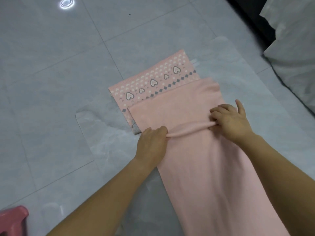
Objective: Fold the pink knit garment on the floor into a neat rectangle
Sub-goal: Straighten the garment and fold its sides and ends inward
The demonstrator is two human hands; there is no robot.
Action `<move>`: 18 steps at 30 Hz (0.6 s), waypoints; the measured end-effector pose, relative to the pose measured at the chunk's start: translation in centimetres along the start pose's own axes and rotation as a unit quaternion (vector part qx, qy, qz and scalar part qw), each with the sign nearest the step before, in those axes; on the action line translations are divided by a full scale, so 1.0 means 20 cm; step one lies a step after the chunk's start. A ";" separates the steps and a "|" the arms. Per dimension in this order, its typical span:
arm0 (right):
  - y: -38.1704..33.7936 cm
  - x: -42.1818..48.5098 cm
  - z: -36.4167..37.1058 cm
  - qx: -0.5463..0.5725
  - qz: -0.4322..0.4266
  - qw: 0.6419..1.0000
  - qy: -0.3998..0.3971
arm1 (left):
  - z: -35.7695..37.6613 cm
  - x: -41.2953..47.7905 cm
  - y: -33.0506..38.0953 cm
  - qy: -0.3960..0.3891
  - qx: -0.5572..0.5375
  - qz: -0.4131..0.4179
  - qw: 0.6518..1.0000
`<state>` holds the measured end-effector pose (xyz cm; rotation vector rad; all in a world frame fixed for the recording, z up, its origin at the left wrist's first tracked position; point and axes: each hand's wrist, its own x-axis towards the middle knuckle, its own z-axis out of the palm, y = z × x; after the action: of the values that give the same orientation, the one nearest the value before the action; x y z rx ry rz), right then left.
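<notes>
Pink knit garment (196,150) lying on the grey floor (51,82), its patterned band farthest away; left hand (152,142) and right hand (231,121) fingers pinching a crosswise ridge at both side edges, apparently to keep the fold straight.

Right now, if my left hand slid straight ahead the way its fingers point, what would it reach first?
The left hand points up and right along the garment. It would cross the plain pink folded layer first, then the heart-patterned band. Depth is hard to judge.

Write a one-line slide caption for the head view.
Left hand and right hand pinch a fold across the pink knit garment on the grey tiled floor.
</notes>
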<state>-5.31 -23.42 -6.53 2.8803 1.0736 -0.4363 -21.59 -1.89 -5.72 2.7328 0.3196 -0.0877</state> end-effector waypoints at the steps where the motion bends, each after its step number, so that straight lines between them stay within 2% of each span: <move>1: 0.02 -0.03 -0.01 0.003 -0.010 1.000 0.007 | 0.00 -0.03 0.01 -0.015 -0.007 0.002 1.000; 3: 0.07 -0.11 -0.03 -0.001 -0.036 0.999 0.015 | 0.00 -0.13 0.05 -0.062 -0.033 0.003 0.998; 10: 0.18 -0.44 -0.03 -0.033 -0.075 0.995 -0.051 | 0.07 -0.48 0.29 -0.128 -0.032 0.044 0.990; 12: 0.19 -0.52 -0.07 -0.043 -0.075 0.990 -0.115 | 0.07 -0.58 0.36 -0.162 -0.065 0.021 0.984; 16: 0.18 -0.61 -0.14 -0.097 -0.050 0.955 -0.275 | 0.08 -0.72 0.48 -0.306 -0.132 -0.047 0.942; 18: 0.16 -0.60 -0.16 -0.095 -0.031 0.944 -0.315 | 0.07 -0.74 0.49 -0.325 -0.130 -0.050 0.935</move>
<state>-11.21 -33.03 -0.31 2.2758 1.0091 -1.0928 -33.68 -14.37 -1.91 2.2619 0.2500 -0.8864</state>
